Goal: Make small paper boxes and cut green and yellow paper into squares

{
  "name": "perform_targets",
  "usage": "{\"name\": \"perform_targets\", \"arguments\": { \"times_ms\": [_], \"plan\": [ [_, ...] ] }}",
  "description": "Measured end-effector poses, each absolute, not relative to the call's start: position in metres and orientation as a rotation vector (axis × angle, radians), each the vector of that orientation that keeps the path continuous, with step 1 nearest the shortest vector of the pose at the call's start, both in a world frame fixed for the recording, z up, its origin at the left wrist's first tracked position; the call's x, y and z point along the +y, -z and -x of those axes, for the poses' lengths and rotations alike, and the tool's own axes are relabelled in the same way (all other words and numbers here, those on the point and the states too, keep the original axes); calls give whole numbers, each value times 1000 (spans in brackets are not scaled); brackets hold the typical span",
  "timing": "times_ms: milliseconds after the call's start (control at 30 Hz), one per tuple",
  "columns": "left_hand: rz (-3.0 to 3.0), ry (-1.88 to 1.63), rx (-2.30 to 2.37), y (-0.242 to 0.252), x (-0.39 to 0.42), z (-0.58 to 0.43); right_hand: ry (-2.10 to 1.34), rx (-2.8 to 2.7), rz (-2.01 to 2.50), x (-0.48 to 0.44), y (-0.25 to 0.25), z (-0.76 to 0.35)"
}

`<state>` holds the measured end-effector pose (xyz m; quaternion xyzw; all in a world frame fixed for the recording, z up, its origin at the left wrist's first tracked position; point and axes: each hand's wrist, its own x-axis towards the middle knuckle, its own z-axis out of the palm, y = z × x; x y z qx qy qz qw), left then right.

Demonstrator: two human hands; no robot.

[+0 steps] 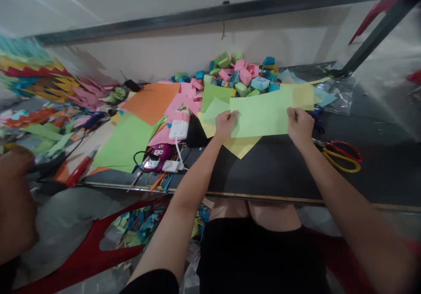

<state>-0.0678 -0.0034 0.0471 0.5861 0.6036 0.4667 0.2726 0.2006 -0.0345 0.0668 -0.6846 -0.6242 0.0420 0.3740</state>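
A light green paper sheet lies across the dark table, on top of a yellow sheet. My left hand pinches the green sheet's left edge, fingers curled. At the sheet's right edge my right hand grips it the same way. Both arms stretch forward from my lap.
Red and yellow scissors lie right of my right hand. A heap of small coloured paper boxes sits behind the sheet. Orange and green sheets, a white charger, cables and a red cutter lie left. Another person's hand is at far left.
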Motion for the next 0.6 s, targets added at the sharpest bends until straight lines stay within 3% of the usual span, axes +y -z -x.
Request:
{"name": "perform_targets", "arguments": {
  "times_ms": [433, 600],
  "plan": [
    [-1644, -1563, 1408, -41, -10, 54, 51, -1419, 1690, -55, -71, -213],
    [-1772, -1548, 1377, -34, -11, 52, 286, -1772, 1550, -33, -110, -183]
  ]
}}
